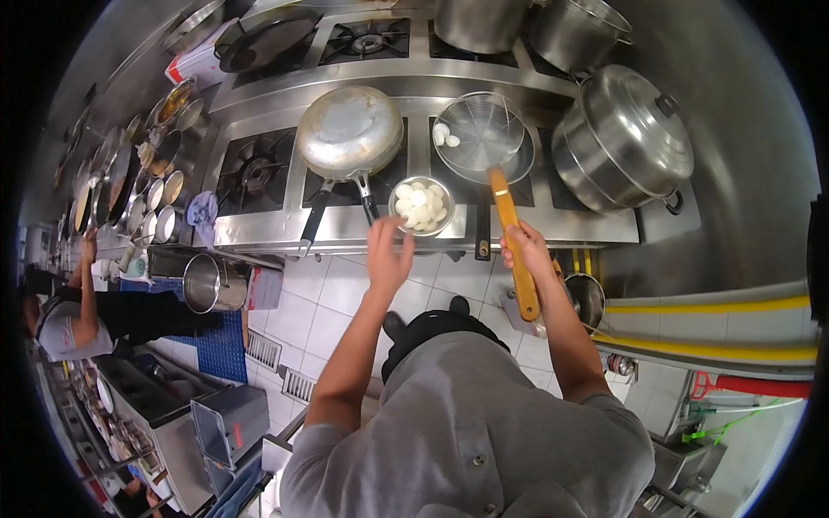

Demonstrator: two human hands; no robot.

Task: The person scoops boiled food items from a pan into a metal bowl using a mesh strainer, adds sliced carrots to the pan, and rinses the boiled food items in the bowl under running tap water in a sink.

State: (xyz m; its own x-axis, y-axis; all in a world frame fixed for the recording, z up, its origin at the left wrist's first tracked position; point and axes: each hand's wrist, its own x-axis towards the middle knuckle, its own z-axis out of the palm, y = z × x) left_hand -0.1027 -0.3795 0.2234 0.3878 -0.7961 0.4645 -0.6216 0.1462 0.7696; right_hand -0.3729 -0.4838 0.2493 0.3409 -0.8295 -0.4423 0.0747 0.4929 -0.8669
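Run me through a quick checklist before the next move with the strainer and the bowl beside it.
1. Right hand closed on the wooden handle: ok.
2. Wire-mesh strainer over the pan: ok.
3. White balls all in one place: not ok; a few lie in the strainer, most in the metal bowl.
4. Metal bowl upright: ok.
5. Left hand off the bowl: cannot tell; the fingers are at its rim, contact unclear.
6. Burner under the pan off: cannot tell; it is hidden.
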